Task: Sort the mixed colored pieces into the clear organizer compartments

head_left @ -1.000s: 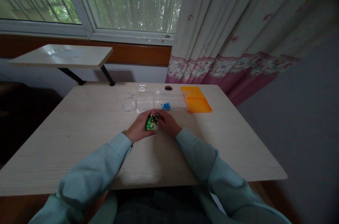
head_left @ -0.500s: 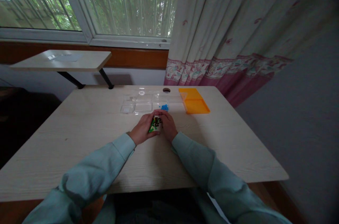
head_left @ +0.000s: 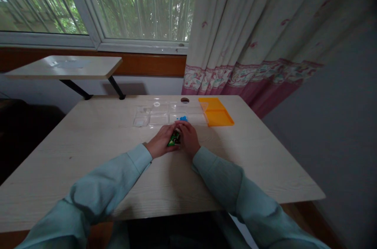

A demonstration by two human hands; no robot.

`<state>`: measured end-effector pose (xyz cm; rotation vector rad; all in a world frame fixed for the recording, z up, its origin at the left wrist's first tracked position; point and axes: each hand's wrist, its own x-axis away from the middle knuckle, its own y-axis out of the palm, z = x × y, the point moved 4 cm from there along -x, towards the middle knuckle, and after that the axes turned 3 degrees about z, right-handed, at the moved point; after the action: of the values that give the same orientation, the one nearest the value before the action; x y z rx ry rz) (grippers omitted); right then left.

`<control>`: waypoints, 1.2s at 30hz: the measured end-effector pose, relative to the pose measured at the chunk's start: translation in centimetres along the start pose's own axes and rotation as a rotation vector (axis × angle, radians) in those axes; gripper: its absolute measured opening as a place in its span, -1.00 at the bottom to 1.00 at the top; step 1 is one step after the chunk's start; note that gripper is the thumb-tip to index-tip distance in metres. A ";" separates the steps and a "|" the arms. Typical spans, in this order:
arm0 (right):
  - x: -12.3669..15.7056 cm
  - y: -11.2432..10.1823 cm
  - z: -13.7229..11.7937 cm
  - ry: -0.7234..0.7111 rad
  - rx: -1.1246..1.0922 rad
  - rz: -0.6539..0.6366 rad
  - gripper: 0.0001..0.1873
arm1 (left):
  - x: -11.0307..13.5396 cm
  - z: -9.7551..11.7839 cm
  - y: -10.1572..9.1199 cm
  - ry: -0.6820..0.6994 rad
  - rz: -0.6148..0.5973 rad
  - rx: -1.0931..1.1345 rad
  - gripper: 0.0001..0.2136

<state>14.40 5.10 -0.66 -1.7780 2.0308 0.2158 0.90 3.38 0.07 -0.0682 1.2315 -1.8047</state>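
Observation:
Between my hands, over the middle of the table, is a small green, white and black printed packet [head_left: 174, 138]. My left hand [head_left: 160, 142] holds it from the left, thumb along the near side. From the right, my right hand [head_left: 189, 139] closes on it with its fingers curled over the top edge. The fingertips of both hands meet there and hide part of the packet. Just beyond the hands lies a clear plastic compartment tray [head_left: 159, 118], with small blue pieces [head_left: 183, 118] in a compartment close to my right fingers.
An orange plastic tray [head_left: 218, 112] lies at the back right, overlapping the clear tray's end. Behind them the pale wooden table [head_left: 88, 162] has a round hole [head_left: 184, 100]. A raised shelf [head_left: 97, 69] stands at the back left, and a curtain [head_left: 224, 72] hangs behind.
My hands have shifted slightly right and turned the packet, so less of its white face shows and it looks darker. The right fingers cover more of it. The trays stay put.

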 end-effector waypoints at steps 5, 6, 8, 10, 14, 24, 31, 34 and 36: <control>-0.7 -1.4 -0.4 0.060 -0.017 0.030 -0.74 | -0.1 0.5 -0.3 0.027 -0.052 -0.008 -0.15; -0.8 -1.5 -0.4 0.064 -0.008 0.028 -0.73 | -0.2 0.5 -0.3 0.030 -0.054 -0.013 -0.17; -0.8 -1.5 -0.4 0.068 0.004 0.029 -0.72 | -0.1 0.5 -0.3 0.031 -0.045 -0.019 -0.19; -0.7 -1.5 -0.4 0.067 0.010 0.036 -0.72 | -0.1 0.4 -0.2 0.034 -0.038 -0.005 -0.21; -0.7 -1.8 -0.6 0.051 0.023 0.079 -0.71 | 0.0 0.4 0.1 0.019 -0.080 0.058 -0.18; -1.0 -2.3 -0.6 0.122 -0.054 0.131 -0.71 | -0.9 0.6 0.0 0.018 -0.104 0.071 -0.17; -1.0 -2.2 -0.7 0.109 -0.088 0.141 -0.70 | -1.2 0.8 0.2 0.028 -0.119 0.057 -0.17; -1.0 -2.2 -0.6 0.114 -0.098 0.128 -0.71 | -1.0 1.2 -0.9 0.059 -0.031 0.016 -0.22; -1.1 -2.4 -0.5 0.119 -0.090 0.129 -0.70 | -0.5 1.1 -2.1 0.066 0.059 -0.004 -0.35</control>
<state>16.67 5.47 0.62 -1.7522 2.2556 0.2486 0.37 3.13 2.41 0.0255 1.2700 -1.7655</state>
